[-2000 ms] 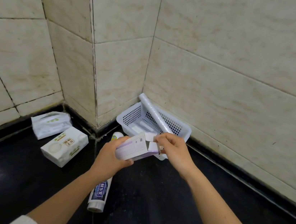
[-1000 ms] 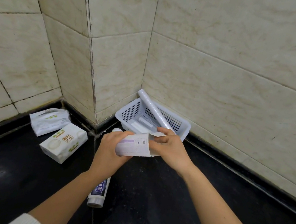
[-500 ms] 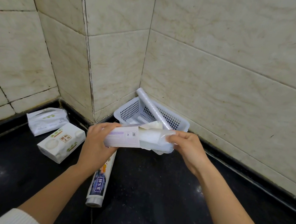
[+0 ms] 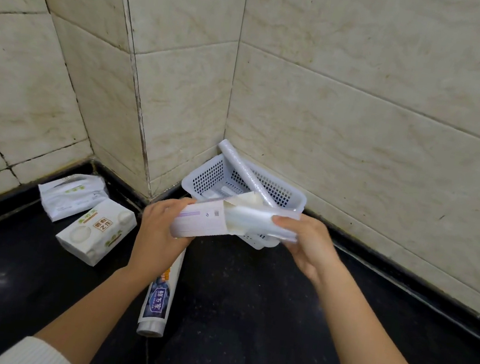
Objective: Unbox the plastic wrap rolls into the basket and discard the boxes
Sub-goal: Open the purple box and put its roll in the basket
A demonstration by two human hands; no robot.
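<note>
At frame centre, the left hand (image 4: 159, 232) grips one white cardboard box (image 4: 198, 220); the right hand (image 4: 305, 242) holds its glossy roll (image 4: 258, 219), half out. Behind, one perforated plastic basket (image 4: 205, 177) holds another roll (image 4: 246, 173). Lower left: two tissue packs (image 4: 95, 230).

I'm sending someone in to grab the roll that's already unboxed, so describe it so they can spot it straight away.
Look at the corner where the two tiled walls meet: a white perforated basket sits on the black floor there. The finished roll leans in it, its upper end poking above the rim against the wall. Unlike the roll being pulled from its box, no hand touches it.
</note>
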